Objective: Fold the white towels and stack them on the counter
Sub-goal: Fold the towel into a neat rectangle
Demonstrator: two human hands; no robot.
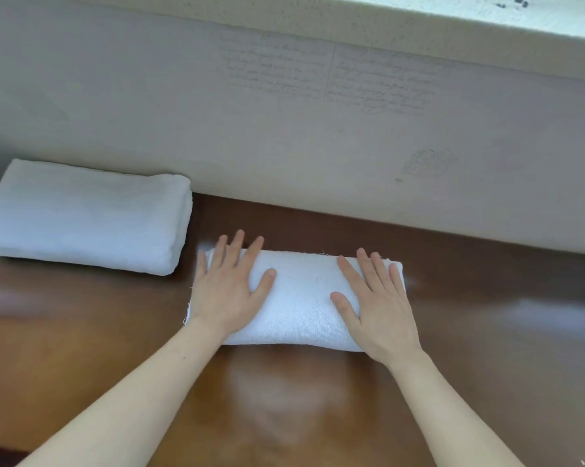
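Faint cursive writing on wall (334,75), unreadable. Left hand (228,288) and right hand (378,305) lie flat, fingers straight and spread, pressing the folded towel (301,298) at mid surface (486,315). Folded stack (82,217) sits apart, far left.

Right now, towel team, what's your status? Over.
Left hand and right hand open, pressing flat on the folded towel. Not yet stacked: the other towel lies apart, left, by the wall. Only bare counter between them.
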